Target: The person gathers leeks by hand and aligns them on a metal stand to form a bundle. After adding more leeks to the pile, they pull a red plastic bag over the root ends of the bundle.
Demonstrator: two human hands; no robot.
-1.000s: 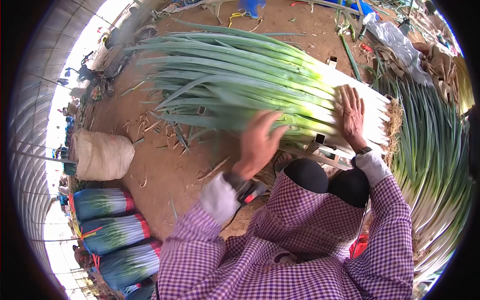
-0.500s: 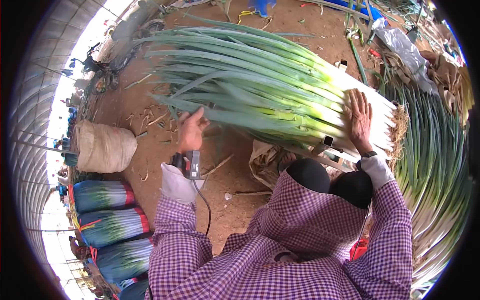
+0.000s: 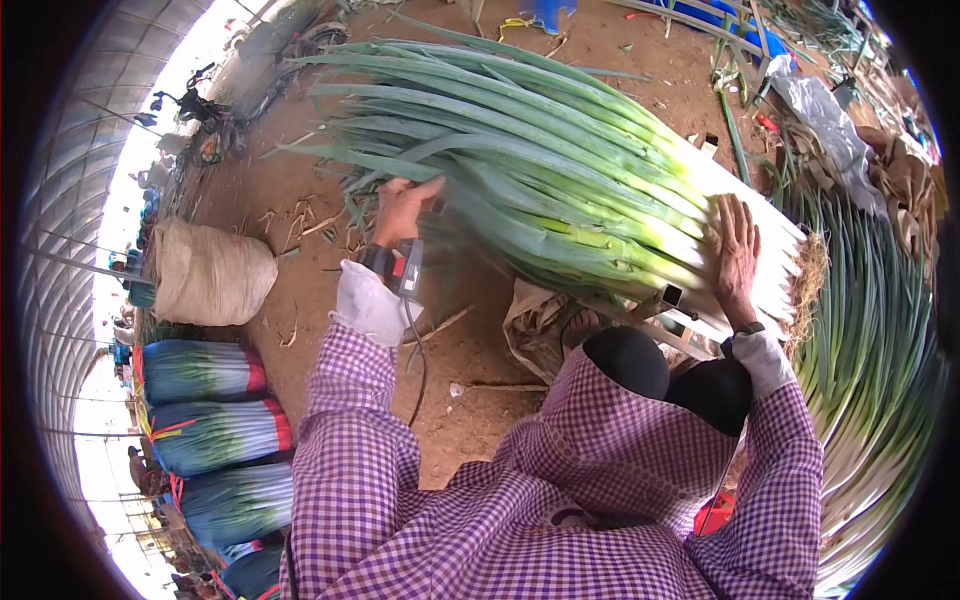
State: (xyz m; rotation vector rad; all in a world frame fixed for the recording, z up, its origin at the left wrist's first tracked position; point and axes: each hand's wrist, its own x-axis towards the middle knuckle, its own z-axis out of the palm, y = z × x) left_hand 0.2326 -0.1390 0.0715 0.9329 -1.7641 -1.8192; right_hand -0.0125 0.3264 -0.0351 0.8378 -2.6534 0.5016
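A thick bundle of leeks [image 3: 560,150], with green leaves to the left and white stalks and roots to the right, lies across a metal stand [image 3: 668,298]. My left hand [image 3: 400,212] is at the lower edge of the leaf ends, touching them from below. Its thumb is held apart and its fingers are bent and partly covered by leaves. Flat on the white stalks near the roots rests my right hand [image 3: 737,255], fingers stretched out. A small device with a cable [image 3: 410,268] is strapped to my left wrist.
More loose leeks [image 3: 870,330] are piled on the right. Several wrapped leek bundles [image 3: 205,368] lie at the lower left, below a pale sack [image 3: 212,272]. Grey plastic sheeting [image 3: 825,120] lies at the upper right. Leaf scraps litter the dirt floor [image 3: 440,440].
My left hand has moved up and slightly right, pushing the lower leaves upward. My right hand stays flat on the stalks. The whole view has shifted a little.
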